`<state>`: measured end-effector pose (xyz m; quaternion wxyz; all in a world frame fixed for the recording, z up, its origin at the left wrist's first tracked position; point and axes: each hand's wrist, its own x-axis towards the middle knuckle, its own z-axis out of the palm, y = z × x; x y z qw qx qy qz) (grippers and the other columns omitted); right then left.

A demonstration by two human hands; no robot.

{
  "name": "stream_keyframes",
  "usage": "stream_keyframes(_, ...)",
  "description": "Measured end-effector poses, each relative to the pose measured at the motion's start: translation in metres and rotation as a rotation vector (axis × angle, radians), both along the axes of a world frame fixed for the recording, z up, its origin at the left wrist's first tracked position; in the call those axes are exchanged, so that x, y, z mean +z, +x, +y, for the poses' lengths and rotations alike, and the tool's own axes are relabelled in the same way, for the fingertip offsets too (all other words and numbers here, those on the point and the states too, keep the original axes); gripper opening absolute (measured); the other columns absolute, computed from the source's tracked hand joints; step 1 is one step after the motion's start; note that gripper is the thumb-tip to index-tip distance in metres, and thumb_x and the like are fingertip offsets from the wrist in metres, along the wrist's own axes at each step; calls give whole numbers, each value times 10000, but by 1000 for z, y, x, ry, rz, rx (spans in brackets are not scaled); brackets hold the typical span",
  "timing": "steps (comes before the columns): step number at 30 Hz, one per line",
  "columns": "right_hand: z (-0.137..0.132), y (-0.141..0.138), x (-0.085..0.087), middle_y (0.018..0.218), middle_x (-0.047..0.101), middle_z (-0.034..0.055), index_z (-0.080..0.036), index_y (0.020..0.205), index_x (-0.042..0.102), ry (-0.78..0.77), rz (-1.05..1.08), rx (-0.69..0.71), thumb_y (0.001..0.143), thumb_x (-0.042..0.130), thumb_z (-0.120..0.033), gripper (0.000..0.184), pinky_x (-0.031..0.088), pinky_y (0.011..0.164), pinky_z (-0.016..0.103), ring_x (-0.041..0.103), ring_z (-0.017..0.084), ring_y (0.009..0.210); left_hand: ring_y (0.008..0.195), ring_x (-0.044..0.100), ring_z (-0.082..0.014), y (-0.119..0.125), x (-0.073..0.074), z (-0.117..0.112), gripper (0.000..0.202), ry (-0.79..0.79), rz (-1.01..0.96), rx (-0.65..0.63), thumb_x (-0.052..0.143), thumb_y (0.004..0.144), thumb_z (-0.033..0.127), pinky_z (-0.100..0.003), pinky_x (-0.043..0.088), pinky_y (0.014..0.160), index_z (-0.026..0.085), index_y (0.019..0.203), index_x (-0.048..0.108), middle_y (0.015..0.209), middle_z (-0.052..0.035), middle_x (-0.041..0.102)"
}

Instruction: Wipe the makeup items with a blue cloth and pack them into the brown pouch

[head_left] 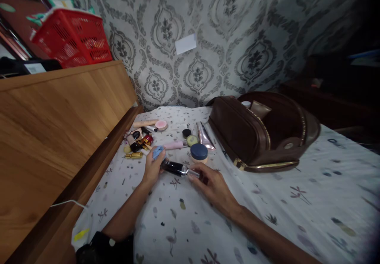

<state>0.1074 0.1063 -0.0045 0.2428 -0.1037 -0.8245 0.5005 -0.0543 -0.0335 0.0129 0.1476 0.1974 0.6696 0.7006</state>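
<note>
Brown bag [237, 131], gold packet [261, 109] inside; left fingers [160, 158] closed round blue cloth [158, 152] and black tube [174, 168], right fingers [209, 171] round its end

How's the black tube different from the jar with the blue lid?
The black tube is long and slim; the blue-lidded jar is short and wide. The left hand and right hand hold the tube sideways; the jar stands upright on the sheet.

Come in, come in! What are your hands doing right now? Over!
Left hand: holding blue cloth and black tube. Right hand: gripping the tube's silvery end. Blue-lidded jar close beyond, not blocking the tube. Over.
</note>
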Motion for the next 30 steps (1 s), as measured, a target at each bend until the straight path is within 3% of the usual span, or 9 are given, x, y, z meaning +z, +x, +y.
stream_keyframes(5, 0, 3, 3, 652, 611, 1, -219, 1005, 646, 4, -31, 44, 908, 505, -526, 351, 435, 553, 292, 560, 173, 572, 523, 523, -88, 2, -2, 0, 514, 11, 9, -12, 706, 750, 608, -168, 366, 405, 201, 1033, 568, 696, 24, 592)
stream_keyframes(8, -3, 4, 5, 557, 542, -31, -209, 1038, 615, -122, -89, 85, 924, 425, -580, 432, 394, 444, 259, 519, 147, 459, 579, 539, -102, 4, -1, -2, 475, -7, 61, -39, 680, 792, 582, -186, 407, 452, 205, 1063, 578, 739, 15, 595)
stream_keyframes(12, -2, 1, 7, 575, 573, -30, -197, 1019, 579, -327, -150, 67, 876, 409, -676, 528, 339, 334, 223, 502, 129, 387, 698, 568, -132, 7, -1, -5, 348, -150, 314, -98, 601, 887, 494, -227, 467, 614, 191, 1059, 594, 796, -4, 607)
stream_keyframes(16, 4, -3, 8, 529, 538, -50, -176, 963, 570, -452, -82, 39, 841, 464, -697, 545, 331, 370, 212, 459, 99, 373, 893, 612, -184, 7, -4, -5, 274, -293, 561, -112, 559, 924, 396, -291, 475, 825, 182, 1088, 609, 961, -42, 666)
stream_keyframes(19, 7, -5, 8, 560, 532, -63, -177, 997, 554, -526, -18, 50, 788, 589, -649, 518, 323, 401, 210, 463, 91, 416, 937, 626, -208, 5, -8, -5, 257, -373, 698, -134, 527, 942, 362, -333, 473, 878, 177, 1102, 606, 999, -64, 680)
stream_keyframes(22, 8, -7, 5, 613, 540, -59, -177, 1019, 554, -552, 25, 66, 749, 669, -579, 498, 343, 427, 211, 507, 98, 476, 968, 637, -223, 5, -9, -6, 244, -445, 854, -155, 505, 958, 345, -353, 481, 892, 183, 1112, 603, 1031, -80, 686)
stream_keyframes(26, 9, -8, -1, 630, 559, -48, -171, 1016, 551, -527, 47, 72, 801, 627, -555, 446, 367, 435, 218, 537, 107, 480, 1048, 616, -240, 20, -5, -6, 294, -467, 1134, -107, 492, 974, 336, -385, 482, 943, 193, 1219, 566, 1100, -103, 666)
stream_keyframes(30, 7, -6, -2, 620, 569, -48, -179, 973, 559, -436, 77, 98, 853, 594, -532, 375, 409, 458, 229, 528, 101, 460, 1154, 565, -263, 39, 0, 0, 449, -451, 1359, -247, 501, 968, 313, -422, 467, 1000, 169, 1388, 438, 1240, -150, 608)
